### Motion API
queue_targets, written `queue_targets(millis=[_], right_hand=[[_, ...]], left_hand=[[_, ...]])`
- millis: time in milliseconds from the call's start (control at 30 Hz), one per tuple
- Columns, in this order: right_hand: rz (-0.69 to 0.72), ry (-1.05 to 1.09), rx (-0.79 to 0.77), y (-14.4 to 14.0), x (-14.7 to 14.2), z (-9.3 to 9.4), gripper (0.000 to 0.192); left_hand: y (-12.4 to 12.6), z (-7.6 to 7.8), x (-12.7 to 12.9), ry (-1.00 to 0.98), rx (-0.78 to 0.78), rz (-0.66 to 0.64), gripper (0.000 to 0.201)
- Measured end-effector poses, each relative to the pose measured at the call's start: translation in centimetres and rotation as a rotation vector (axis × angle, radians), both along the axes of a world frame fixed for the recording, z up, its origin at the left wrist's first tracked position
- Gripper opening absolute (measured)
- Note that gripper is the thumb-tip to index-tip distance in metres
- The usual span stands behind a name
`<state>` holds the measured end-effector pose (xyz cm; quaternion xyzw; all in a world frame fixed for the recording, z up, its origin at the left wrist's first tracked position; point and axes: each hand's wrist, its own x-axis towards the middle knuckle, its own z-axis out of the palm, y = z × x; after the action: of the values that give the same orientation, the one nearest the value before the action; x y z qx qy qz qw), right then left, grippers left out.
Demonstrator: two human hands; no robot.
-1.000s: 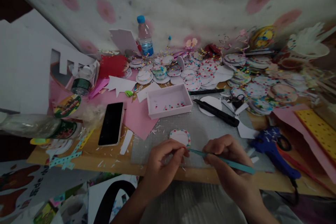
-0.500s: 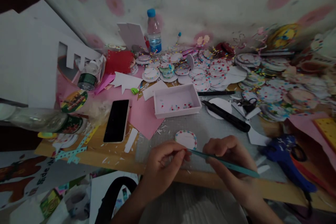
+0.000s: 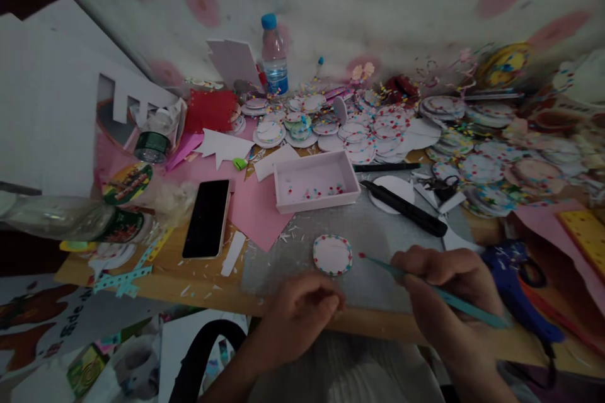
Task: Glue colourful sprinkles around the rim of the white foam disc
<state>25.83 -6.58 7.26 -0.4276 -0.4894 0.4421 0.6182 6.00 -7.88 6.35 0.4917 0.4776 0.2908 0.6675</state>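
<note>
My right hand (image 3: pixel 447 299) grips a thin teal stick (image 3: pixel 466 306) whose red tip points left, just right of a white paper disc (image 3: pixel 332 254) rimmed with coloured dots. The disc lies flat on a grey mat (image 3: pixel 359 233). My left hand (image 3: pixel 302 315) sits at the table's front edge below the disc, its fingers pinched together; whether something small is between them I cannot tell. The two hands are apart.
A pink tray (image 3: pixel 316 181) with beads, a black phone (image 3: pixel 207 218), a black cutter (image 3: pixel 406 208) and a blue glue gun (image 3: pixel 515 289) lie around the mat. Several dotted discs (image 3: pixel 373 132) and a water bottle (image 3: pixel 274 56) crowd the back.
The stick's tip has left my left fingers. My right hand has moved right with the stick, and my left hand has drawn back toward the table edge.
</note>
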Motion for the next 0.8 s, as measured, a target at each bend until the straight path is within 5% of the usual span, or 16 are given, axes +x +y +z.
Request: queue_targets(millis=[67,133,300,467,600,800], right_hand=[[-0.088,0.010,0.019,0.0,0.6,-0.4,0.018],[-0.158,-0.012,0.016,-0.1,1.0,-0.7,0.019],[-0.198,-0.299,0.122,-0.5,1.5,-0.8,0.021],[0.046,-0.890,0.511,-0.5,1.9,-1.6,0.028],[0.167,-1.084,0.874,-0.1,0.6,-2.1,0.025],[0.253,-0.993,0.835,0.5,-1.3,-1.7,0.021]], left_hand=[[-0.4,-1.3,-0.1,0.011,-0.139,-0.039,0.010],[-0.3,-2.6,-0.1,0.037,-0.194,0.058,0.010],[2.0,-3.7,0.4,-0.103,-0.067,0.281,0.021],[3.2,-1.7,1.3,-0.002,-0.030,0.186,0.029],[2.1,0.3,2.1,-0.034,-0.068,0.039,0.043],[1.6,1.0,2.6,0.086,0.013,0.193,0.045]])
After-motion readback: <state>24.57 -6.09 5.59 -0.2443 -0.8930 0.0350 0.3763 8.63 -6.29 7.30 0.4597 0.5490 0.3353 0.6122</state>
